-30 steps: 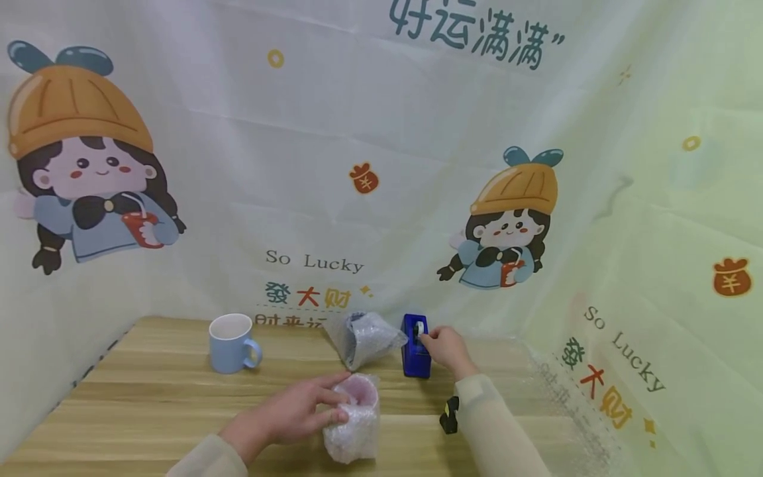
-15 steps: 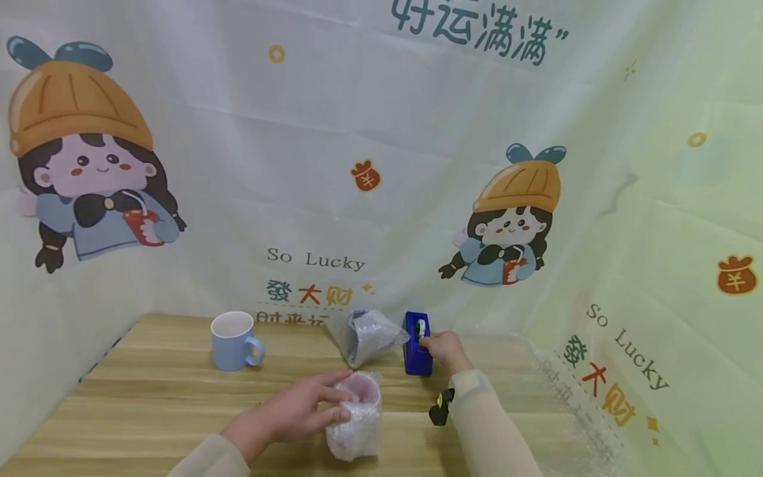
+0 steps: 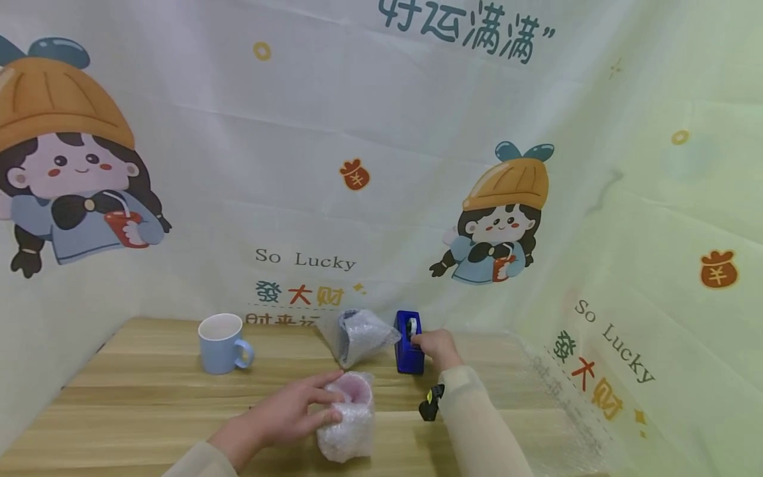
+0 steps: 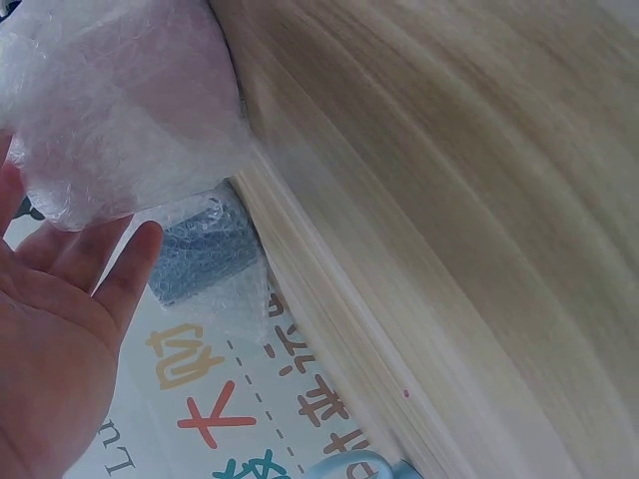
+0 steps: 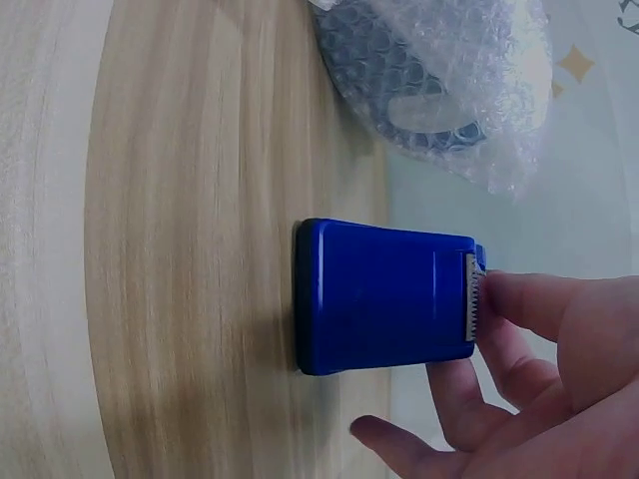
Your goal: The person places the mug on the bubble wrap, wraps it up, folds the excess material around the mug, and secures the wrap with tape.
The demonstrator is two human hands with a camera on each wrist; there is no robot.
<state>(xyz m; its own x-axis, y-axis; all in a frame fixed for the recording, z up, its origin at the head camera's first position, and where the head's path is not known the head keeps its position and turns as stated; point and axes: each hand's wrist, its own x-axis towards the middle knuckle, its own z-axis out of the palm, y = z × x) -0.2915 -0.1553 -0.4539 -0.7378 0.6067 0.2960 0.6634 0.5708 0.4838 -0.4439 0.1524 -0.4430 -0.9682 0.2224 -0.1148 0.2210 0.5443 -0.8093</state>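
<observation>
A pink cup wrapped in bubble wrap [image 3: 348, 434] stands at the front middle of the table. My left hand [image 3: 292, 412] steadies it, fingers over the rim and thumb against the wrapped side. Farther back is a blue tape dispenser [image 3: 410, 361], its serrated cutter [image 5: 472, 297] facing my right hand [image 3: 438, 348]. Thumb and forefinger of that hand pinch right at the cutter, where the tape's end sits; the clear tape itself hardly shows. The other fingers spread beside the dispenser in the right wrist view.
A second bubble-wrapped bundle [image 3: 368, 334], greyish blue inside, lies just left of the dispenser. At the back left stands a light blue mug [image 3: 219, 351]. Clear bubble wrap [image 3: 554, 417] covers the table's right side. A printed cloth [image 3: 298, 165] hangs behind.
The head view has shifted slightly. Both hands keep nearly the same places, left on the wrapped cup and right at the tape dispenser; the right wrist has turned a little.
</observation>
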